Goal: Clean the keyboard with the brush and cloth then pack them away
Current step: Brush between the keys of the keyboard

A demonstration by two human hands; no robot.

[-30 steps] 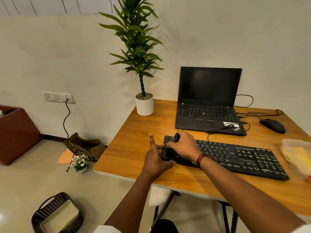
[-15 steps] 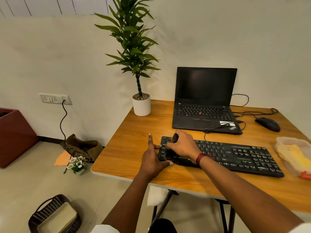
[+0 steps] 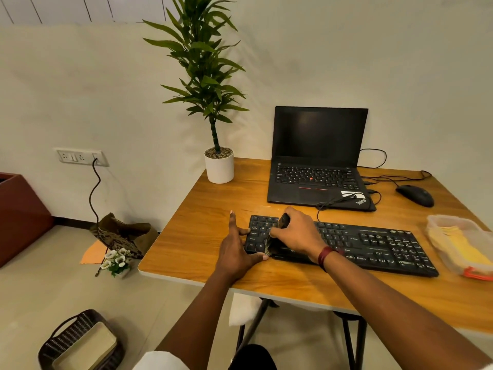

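Head view: the right hand has its grip curled round the brush on the keyboard's left end. The left hand, grip spread, touches that end. The far laptop reads ThinkPad.

Bare wood lies open on the table left of the keyboard and along its near edge, while the plant pot, laptop, cables, mouse and plastic container block the far and right sides.
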